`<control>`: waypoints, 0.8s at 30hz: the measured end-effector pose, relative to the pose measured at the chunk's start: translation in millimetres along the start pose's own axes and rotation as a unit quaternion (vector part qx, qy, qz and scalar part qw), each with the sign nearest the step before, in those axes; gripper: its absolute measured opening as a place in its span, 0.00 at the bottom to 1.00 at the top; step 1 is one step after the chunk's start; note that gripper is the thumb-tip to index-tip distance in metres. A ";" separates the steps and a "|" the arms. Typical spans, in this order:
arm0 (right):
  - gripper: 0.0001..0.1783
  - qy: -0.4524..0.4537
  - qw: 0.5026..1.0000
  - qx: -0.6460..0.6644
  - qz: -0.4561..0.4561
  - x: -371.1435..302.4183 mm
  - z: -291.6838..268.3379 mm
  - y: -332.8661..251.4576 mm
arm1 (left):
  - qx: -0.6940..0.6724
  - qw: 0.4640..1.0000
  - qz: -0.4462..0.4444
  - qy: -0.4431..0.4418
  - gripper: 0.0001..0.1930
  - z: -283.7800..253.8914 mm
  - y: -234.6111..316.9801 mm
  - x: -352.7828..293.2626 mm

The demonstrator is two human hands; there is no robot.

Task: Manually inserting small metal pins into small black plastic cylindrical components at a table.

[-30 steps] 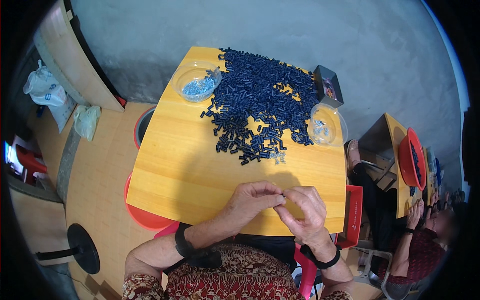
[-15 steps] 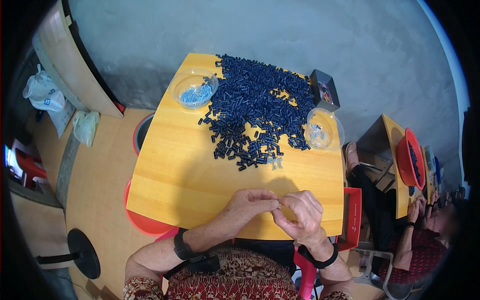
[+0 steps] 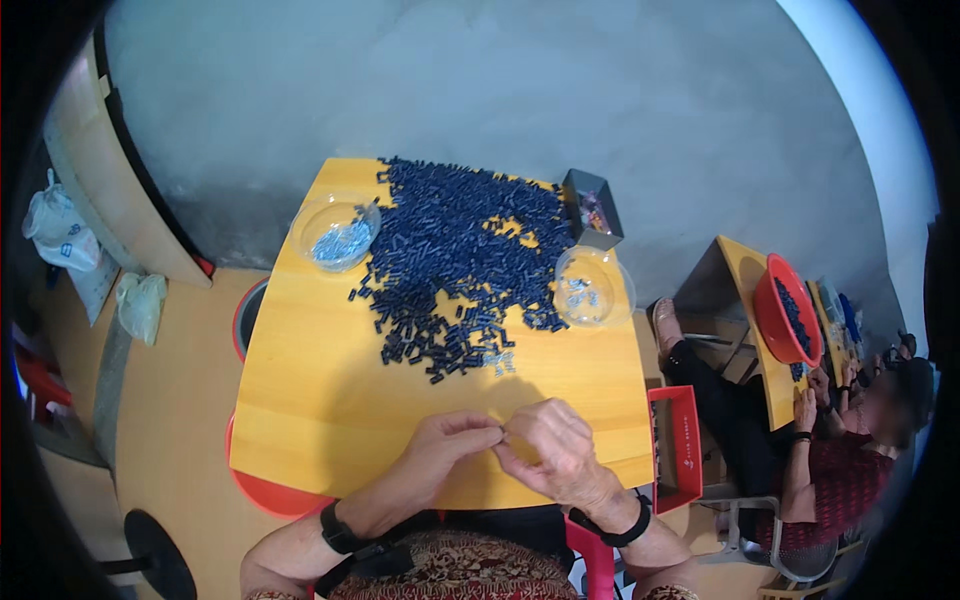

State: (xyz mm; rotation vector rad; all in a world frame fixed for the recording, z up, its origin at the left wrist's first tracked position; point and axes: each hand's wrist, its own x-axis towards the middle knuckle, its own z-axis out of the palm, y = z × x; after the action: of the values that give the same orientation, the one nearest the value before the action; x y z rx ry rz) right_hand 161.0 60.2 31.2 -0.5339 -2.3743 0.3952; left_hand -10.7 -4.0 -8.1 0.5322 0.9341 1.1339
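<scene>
My left hand (image 3: pixel 447 447) and my right hand (image 3: pixel 555 450) meet over the near part of the yellow table (image 3: pixel 330 400), fingertips pinched together. A tiny dark bit shows between them, too small to name. Beyond the hands spreads a large pile of small black cylindrical pieces (image 3: pixel 450 230). At the pile's near edge lie a few small silvery pieces (image 3: pixel 498 363). To the left stands a clear round bowl (image 3: pixel 303 245) with many small silvery-blue pieces (image 3: pixel 342 241). Another clear bowl (image 3: pixel 615 290), on the right, holds only a few such pieces (image 3: pixel 580 294).
A dark open box (image 3: pixel 597 240) with small colourful things stands at the table's far right. Below the right edge sits a red crate (image 3: pixel 683 450); a red basin (image 3: pixel 265 490) is under the left edge. At right, a co-worker (image 3: pixel 830 480) sits by another table with a red basin (image 3: pixel 765 310).
The view has shifted, so the table and its contents appear further left and lower. Both hands stay pinched together at the fingertips, with little visible change in their grip.
</scene>
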 end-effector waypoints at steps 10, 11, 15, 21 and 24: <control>0.17 0.004 1.000 -0.003 -0.014 9.9 -1.4 4.2 | 0.037 0.999 0.010 -0.022 0.09 -2.6 6.3 2.7; 0.17 0.004 1.000 -0.003 -0.012 10.0 -1.9 5.8 | 0.030 0.999 0.014 -0.018 0.09 -1.8 7.9 3.9; 0.15 -0.003 1.000 0.011 -0.010 12.0 -3.1 6.1 | 0.029 0.999 0.024 -0.023 0.09 -1.3 10.6 7.0; 0.15 -0.005 0.999 -0.019 -0.034 25.0 -0.3 -0.5 | 0.029 0.999 0.030 0.008 0.11 -5.7 18.8 -0.9; 0.14 -0.009 0.999 0.008 -0.051 31.2 2.7 -1.2 | 0.047 0.999 0.015 0.021 0.09 -8.6 25.5 -4.2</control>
State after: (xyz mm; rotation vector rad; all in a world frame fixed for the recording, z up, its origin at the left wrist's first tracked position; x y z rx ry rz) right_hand 137.2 73.5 46.6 -0.4014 -2.4019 0.3726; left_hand -31.8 0.5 8.5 0.6028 1.0234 1.1360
